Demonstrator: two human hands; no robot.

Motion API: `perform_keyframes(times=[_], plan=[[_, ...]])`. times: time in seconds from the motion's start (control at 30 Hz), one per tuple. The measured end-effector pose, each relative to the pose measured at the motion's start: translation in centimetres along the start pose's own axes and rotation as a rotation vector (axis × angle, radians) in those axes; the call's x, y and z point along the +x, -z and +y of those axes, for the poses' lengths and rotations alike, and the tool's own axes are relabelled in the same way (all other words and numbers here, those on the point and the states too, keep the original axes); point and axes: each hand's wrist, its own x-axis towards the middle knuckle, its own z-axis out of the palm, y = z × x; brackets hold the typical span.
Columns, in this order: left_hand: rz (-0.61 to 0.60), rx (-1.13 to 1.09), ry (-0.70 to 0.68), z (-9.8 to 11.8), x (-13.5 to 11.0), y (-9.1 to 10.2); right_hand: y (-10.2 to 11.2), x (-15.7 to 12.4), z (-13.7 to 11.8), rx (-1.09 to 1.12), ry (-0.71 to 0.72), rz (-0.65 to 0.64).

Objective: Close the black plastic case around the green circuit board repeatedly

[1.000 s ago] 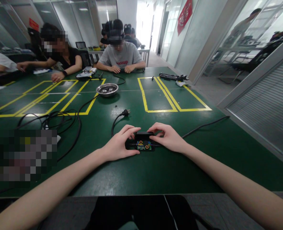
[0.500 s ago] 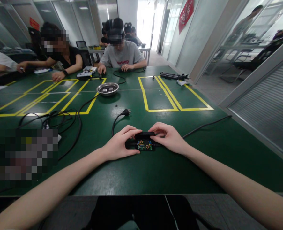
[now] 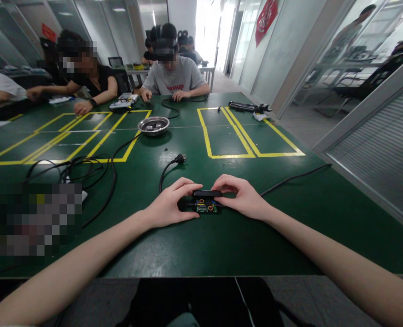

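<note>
A small black power adapter [image 3: 205,205] lies open on the green table [image 3: 221,240], its green circuit board with orange rings showing. A black lid [image 3: 206,194] sits tilted along its far edge. My left hand [image 3: 169,206] grips the adapter's left end, fingers curled onto the lid. My right hand [image 3: 244,197] pinches the lid and the right end. Black cords run from the adapter: one to a plug [image 3: 179,159], one off to the right [image 3: 293,179].
A metal bowl [image 3: 153,125] with small parts stands mid-table. Tangled black cables [image 3: 75,170] lie at the left. Yellow tape boxes [image 3: 235,136] mark the surface. A black tool [image 3: 245,107] rests at the far right. Other people sit at the far side and the left.
My hands stay on the adapter; the lid has tipped lower over the open case. The person in grey opposite has moved a hand to the left.
</note>
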Motion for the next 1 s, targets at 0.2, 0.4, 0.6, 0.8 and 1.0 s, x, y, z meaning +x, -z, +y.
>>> perform_keyframes(times=[0.2,0.4,0.6,0.8,1.0], plan=[[-0.022,0.017,-0.017,0.1,0.1,0.1,0.5,-0.1,-0.2,-0.018,0.036,-0.143],[-0.056,-0.039,-0.025,0.3,0.3,0.0,1.1,-0.3,-0.2,-0.122,0.091,-0.267],[-0.062,0.047,-0.014,0.3,0.4,0.0,1.3,-0.4,-0.7,-0.247,0.145,-0.336],[-0.027,0.095,-0.005,0.6,0.6,-0.2,-0.2,-0.4,-1.0,-0.48,0.179,-0.266],[-0.05,0.134,0.007,0.9,0.8,0.0,-1.4,-0.1,-0.8,-0.692,0.197,-0.247]])
